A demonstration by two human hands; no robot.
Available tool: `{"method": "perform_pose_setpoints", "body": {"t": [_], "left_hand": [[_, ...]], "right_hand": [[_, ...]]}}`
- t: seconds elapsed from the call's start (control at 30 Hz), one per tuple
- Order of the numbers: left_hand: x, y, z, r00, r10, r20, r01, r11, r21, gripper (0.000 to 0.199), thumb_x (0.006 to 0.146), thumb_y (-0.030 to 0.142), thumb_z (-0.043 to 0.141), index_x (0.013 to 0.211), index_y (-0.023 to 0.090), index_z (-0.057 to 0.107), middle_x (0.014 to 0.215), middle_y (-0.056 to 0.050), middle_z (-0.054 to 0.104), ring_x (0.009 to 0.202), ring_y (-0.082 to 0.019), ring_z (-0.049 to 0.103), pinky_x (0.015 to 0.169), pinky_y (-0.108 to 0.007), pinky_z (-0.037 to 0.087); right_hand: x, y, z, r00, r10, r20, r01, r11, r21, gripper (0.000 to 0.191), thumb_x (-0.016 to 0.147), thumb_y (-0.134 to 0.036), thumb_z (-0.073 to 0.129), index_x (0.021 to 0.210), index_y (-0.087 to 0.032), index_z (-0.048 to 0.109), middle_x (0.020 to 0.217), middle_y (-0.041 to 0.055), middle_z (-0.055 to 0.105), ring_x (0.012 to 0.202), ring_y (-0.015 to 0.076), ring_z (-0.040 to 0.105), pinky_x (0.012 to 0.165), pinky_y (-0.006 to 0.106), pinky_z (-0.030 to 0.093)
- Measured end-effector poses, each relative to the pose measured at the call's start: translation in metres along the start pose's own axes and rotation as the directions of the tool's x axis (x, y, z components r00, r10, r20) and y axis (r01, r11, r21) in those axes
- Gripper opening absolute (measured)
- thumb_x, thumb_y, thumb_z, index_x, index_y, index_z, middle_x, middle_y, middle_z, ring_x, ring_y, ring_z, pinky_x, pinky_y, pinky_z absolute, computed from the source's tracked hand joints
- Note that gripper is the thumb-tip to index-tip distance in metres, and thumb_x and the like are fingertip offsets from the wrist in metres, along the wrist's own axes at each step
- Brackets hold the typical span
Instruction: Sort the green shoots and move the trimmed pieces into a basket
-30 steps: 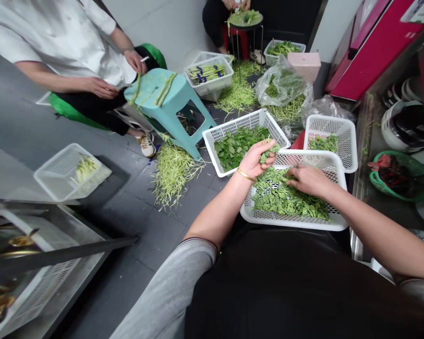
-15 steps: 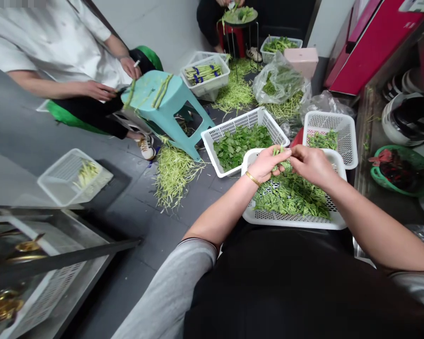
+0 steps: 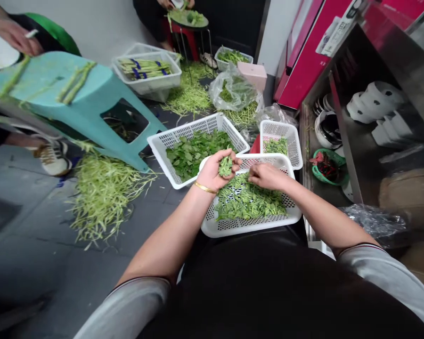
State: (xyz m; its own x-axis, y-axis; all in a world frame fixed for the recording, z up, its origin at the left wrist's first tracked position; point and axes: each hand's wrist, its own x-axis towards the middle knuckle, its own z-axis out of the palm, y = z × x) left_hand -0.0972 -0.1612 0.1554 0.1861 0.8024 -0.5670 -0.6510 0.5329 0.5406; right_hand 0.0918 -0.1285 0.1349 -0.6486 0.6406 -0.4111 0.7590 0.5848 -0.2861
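In my left hand (image 3: 214, 172) a small bunch of leafy green sprigs (image 3: 225, 166) lies in the palm, with the fingers curled round it. My right hand (image 3: 267, 176) is lowered over the near white basket (image 3: 212, 227), its fingers bent together at the greens (image 3: 252, 202) inside. Whether those fingertips pinch a sprig is hidden. Crinkled green shoots cover much of the basket floor, and the basket sits before my dark apron. Just beyond it on the left stands a white basket (image 3: 161, 141) of loose flat leaves (image 3: 194, 149).
A smaller white basket (image 3: 295, 149) with some greens stands behind on the right. Left are a turquoise stool (image 3: 88, 113) and a heap of peelings (image 3: 101, 193) on the floor. Metal shelving (image 3: 342, 141) borders the right. Two other people work at the left and back.
The view has swung right. My hands, close together before, have parted: the left holds the sprigs palm up, while the right has dropped to the greens in the basket.
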Motion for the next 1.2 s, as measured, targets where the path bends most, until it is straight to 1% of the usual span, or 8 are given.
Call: {"method": "perform_pose_setpoints", "body": {"t": [0.13,0.37,0.5,0.67,0.8,0.93,1.07,1.2], "left_hand": [[0.001,-0.001,-0.002,0.997,0.047,0.059,-0.052,0.995,0.084,0.007,0.094,0.01,0.063,0.095,0.013,0.07,0.066,-0.003,0.071,0.04,-0.006,0.05,0.033,-0.014,0.024],[-0.001,-0.009,-0.003,0.973,0.223,0.068,-0.233,0.916,0.326,0.017,0.09,0.012,0.086,0.087,0.014,0.07,0.055,0.008,0.06,0.04,-0.002,0.047,0.041,-0.015,0.031],[-0.002,-0.013,0.009,0.98,0.183,0.083,-0.2,0.844,0.498,0.028,0.097,0.014,0.084,0.076,0.013,0.065,0.05,0.009,0.052,0.04,0.0,0.042,0.043,-0.015,0.027],[-0.003,-0.009,0.012,0.968,0.248,0.041,-0.249,0.924,0.291,0.04,0.108,0.017,0.07,0.073,0.018,0.052,0.048,0.011,0.047,0.036,0.0,0.037,0.043,-0.015,0.028],[-0.004,0.001,0.004,0.98,0.197,0.0,-0.197,0.979,0.052,0.045,0.116,0.026,0.055,0.071,0.02,0.048,0.049,0.009,0.044,0.036,-0.003,0.037,0.039,-0.015,0.023],[-0.004,0.003,-0.001,0.991,0.113,0.067,-0.111,0.993,-0.025,0.051,0.117,0.023,0.032,0.069,0.019,0.048,0.064,-0.002,0.064,0.041,-0.007,0.052,0.036,-0.017,0.024],[0.0,0.0,-0.002,0.994,0.024,0.11,-0.029,0.999,0.04,0.047,0.115,0.021,0.035,0.071,0.017,0.054,0.065,-0.005,0.068,0.038,-0.006,0.049,0.034,-0.017,0.022],[0.002,-0.008,0.001,0.991,-0.001,0.137,-0.023,0.984,0.176,0.035,0.109,0.037,0.068,0.081,0.016,0.061,0.061,0.002,0.065,0.036,-0.003,0.047,0.036,-0.016,0.022]], "right_hand": [[0.007,-0.008,0.004,0.999,0.031,0.032,-0.029,0.997,-0.066,0.027,0.107,-0.027,0.064,0.12,-0.014,0.083,0.125,0.0187,0.08,0.107,0.0281,0.074,0.083,0.034,0.048],[-0.01,0.016,-0.019,0.998,-0.064,0.012,0.064,0.998,-0.01,0.017,0.102,-0.026,0.066,0.1,-0.016,0.08,0.106,0.0126,0.082,0.092,0.0227,0.072,0.081,0.033,0.048],[-0.022,0.039,-0.036,0.964,-0.111,-0.24,0.197,0.905,0.377,0.027,0.102,-0.044,0.068,0.087,-0.023,0.067,0.072,0.0022,0.071,0.067,0.0168,0.064,0.067,0.032,0.045],[-0.009,0.024,-0.001,0.953,0.001,-0.302,0.207,0.725,0.657,0.04,0.107,-0.06,0.057,0.094,-0.023,0.066,0.072,0.0034,0.072,0.06,0.0177,0.065,0.061,0.032,0.049],[0.005,0.003,0.036,0.987,-0.118,-0.108,0.139,0.968,0.209,0.022,0.106,-0.039,0.066,0.1,-0.02,0.075,0.102,0.0116,0.082,0.081,0.0221,0.073,0.07,0.032,0.05],[0.005,0.012,0.029,0.979,-0.202,-0.013,0.202,0.977,0.067,0.014,0.103,-0.027,0.069,0.101,-0.021,0.081,0.108,0.0105,0.082,0.087,0.0226,0.074,0.076,0.033,0.051],[-0.005,0.033,-0.007,0.961,-0.095,-0.26,0.243,0.74,0.627,0.025,0.096,-0.047,0.08,0.092,-0.022,0.079,0.076,0.0013,0.071,0.066,0.0156,0.06,0.064,0.031,0.046],[-0.007,0.023,-0.019,0.94,0.083,-0.33,0.264,0.433,0.862,0.04,0.087,-0.058,0.087,0.098,-0.022,0.075,0.066,-0.0018,0.061,0.057,0.0131,0.054,0.052,0.028,0.043]]}}
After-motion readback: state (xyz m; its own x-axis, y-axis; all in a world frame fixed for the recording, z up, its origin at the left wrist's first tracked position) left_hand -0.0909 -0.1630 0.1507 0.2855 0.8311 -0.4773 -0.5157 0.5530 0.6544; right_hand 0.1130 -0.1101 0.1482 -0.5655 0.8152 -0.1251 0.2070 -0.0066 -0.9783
